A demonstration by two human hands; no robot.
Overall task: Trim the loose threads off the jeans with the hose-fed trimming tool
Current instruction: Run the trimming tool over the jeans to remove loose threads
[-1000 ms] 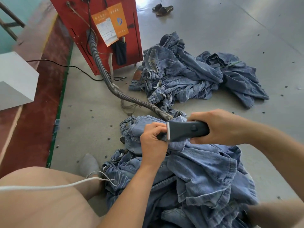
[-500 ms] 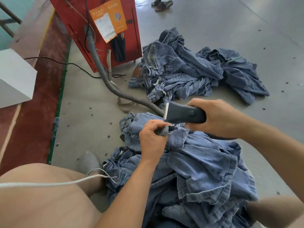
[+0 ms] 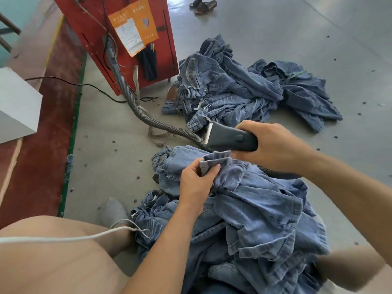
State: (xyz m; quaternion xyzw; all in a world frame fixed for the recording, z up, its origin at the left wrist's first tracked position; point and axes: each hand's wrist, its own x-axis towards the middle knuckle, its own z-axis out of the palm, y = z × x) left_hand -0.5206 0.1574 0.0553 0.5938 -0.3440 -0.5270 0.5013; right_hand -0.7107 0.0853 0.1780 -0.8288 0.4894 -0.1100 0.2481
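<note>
Behind the right hand (image 3: 273, 145), the trimming tool (image 3: 230, 137) handle is hidden.

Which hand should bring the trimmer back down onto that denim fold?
Right. The right hand already grips the trimming tool, held just above the fold. The left hand is busy pinching the jeans up at that fold, so it should probably keep presenting the fabric.
</note>
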